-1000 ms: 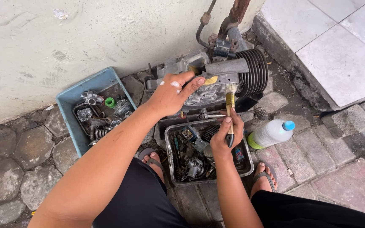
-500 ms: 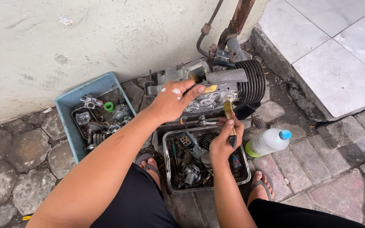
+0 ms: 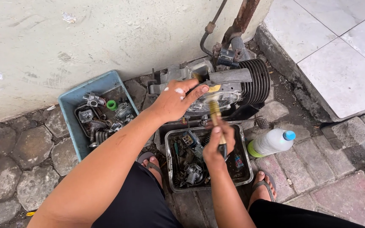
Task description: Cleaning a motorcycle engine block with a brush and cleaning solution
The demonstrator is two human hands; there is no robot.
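Note:
A small engine block (image 3: 233, 82) with dark cooling fins lies on the paving against the wall. My left hand (image 3: 176, 99) rests on top of its casing, fingers curled over the edge. My right hand (image 3: 217, 143) grips a paintbrush (image 3: 214, 110) by its dark handle, bristles up and pressed to the engine's side cover. Under that hand stands a metal tray (image 3: 243, 175) holding a carburettor and other oily parts.
A blue plastic tub (image 3: 70, 101) of small parts and a green ring sits to the left. A clear bottle with a blue cap (image 3: 273, 141) lies right of the tray. My sandalled feet flank the tray. Pipes rise behind the engine; a tiled step is at right.
The view has shifted slightly; my right hand has lifted the brush a little higher against the engine cover. My left hand stays on the casing.

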